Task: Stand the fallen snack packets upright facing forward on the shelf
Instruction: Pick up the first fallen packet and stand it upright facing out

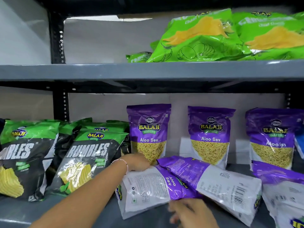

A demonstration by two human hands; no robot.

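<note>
Three purple Aloo Sev packets stand upright against the back wall: the left one (pixel 148 132), the middle one (pixel 210 135) and the right one (pixel 273 137). In front of them lie fallen packets with their white backs up: the nearest one (pixel 148 186), a second one (pixel 218 181) overlapping it, and a third one (pixel 283 191) at the right edge. My left hand (pixel 137 162) rests on the far edge of the nearest fallen packet. My right hand (pixel 189 213), blurred, is at the packet's near edge, fingers spread.
Black and green Rumbles packets (pixel 87 155) lean upright on the left of the grey shelf (pixel 82 209). A blue packet (pixel 299 145) peeks in at the far right. Green chip bags (pixel 205 35) lie on the shelf above (pixel 115 69).
</note>
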